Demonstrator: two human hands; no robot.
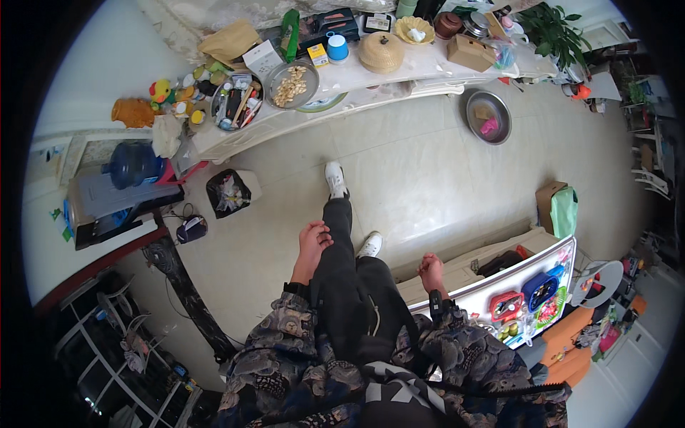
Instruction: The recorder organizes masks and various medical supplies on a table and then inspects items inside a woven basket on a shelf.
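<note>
Black trousers brush the left hand [312,239], fingers loosely curled and empty, beside the left thigh. The right hand [431,271], also loosely closed on nothing, hangs near the white low bench [467,282]; best kept clear of its edge while stepping across the tiled floor [421,171].

A steel basin [488,118] on the floor beside a cluttered white counter [399,82]
</note>
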